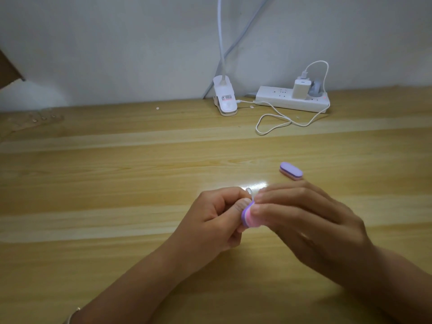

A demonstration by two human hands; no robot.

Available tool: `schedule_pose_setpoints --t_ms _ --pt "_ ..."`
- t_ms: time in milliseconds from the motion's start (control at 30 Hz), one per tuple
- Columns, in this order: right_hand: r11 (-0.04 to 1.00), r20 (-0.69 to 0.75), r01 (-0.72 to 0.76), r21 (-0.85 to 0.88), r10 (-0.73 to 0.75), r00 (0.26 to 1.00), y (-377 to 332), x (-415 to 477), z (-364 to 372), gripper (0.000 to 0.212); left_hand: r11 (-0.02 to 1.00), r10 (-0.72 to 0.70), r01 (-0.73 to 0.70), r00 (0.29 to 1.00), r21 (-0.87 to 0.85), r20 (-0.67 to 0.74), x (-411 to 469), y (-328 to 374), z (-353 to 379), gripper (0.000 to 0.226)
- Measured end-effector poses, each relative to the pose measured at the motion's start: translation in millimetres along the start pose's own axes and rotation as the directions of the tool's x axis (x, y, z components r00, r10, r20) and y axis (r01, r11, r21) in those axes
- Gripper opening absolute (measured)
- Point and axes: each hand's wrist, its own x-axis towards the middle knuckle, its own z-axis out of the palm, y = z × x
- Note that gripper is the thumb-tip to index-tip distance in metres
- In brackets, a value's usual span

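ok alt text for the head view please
The right hand holds a small pink and purple buffer block against the curled left hand, which pinches a tiny clear piece, over a wooden table. A second block lies nearby.

The left hand [217, 220] and the right hand [311, 225] are bare, with short plain nails. At 7 o'clock, a thin pale bracelet [73, 314] circles the left wrist.

Plain pale grey-white wall [117, 43] behind. Light wood-grain bench [117, 160], long plank stripes running left to right. White clip lamp [225, 99] at bench's back edge, gooseneck rising out of view. White power strip [275, 99] beside it against wall, white charger [301, 88] plugged in, white cable [275, 120] looping across bench. Bright glare patch [256, 184] mid-bench.
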Motion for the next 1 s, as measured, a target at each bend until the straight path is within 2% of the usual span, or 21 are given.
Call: schedule_pose_setpoints --t_ms 67,167,300,433,600,700,867,1000 --pt "1.000 0.015 -0.006 -0.010 0.006 1.000 3 0 -3 0.029 1.000 -0.003 0.003 1.000 0.002 0.001 0 0 0 0.029" --pt "0.995 -0.019 -0.091 -0.031 0.091 0.996 10 1 -9 0.026 1.000 -0.015 0.015 1.000 0.005 0.010 1 -1 -1 0.029" --pt "1.000 0.009 0.003 -0.013 -0.003 1.000 -1 2 -1 0.026 1.000 -0.018 0.018 1.000 0.022 0.004 0 -2 -1 0.026" --pt "0.993 -0.018 -0.109 -0.044 0.108 0.994 7 2 -7 0.022 1.000 -0.018 0.018 0.999 0.015 0.033 1 -2 -2 0.023" --pt "0.997 0.015 0.010 -0.075 -0.009 1.000 1 3 -2 0.024 0.999 -0.030 0.029 0.999 0.043 0.030 1 -3 -3 0.025" --pt "0.988 0.018 -0.029 -0.153 0.032 0.999 11 0 -9 0.028 1.000 -0.022 0.022 0.999 0.011 0.046 1 -2 -2 0.023" --pt "0.990 0.045 0.063 -0.124 -0.058 0.997 2 -2 -3 0.029 0.999 -0.029 0.027 0.997 0.044 0.065 0 -2 -2 0.026" --pt "0.991 0.005 -0.035 -0.133 0.036 0.999 10 0 -7 0.027 0.999 -0.032 0.031 0.998 0.011 0.059 1 -1 -2 0.024"
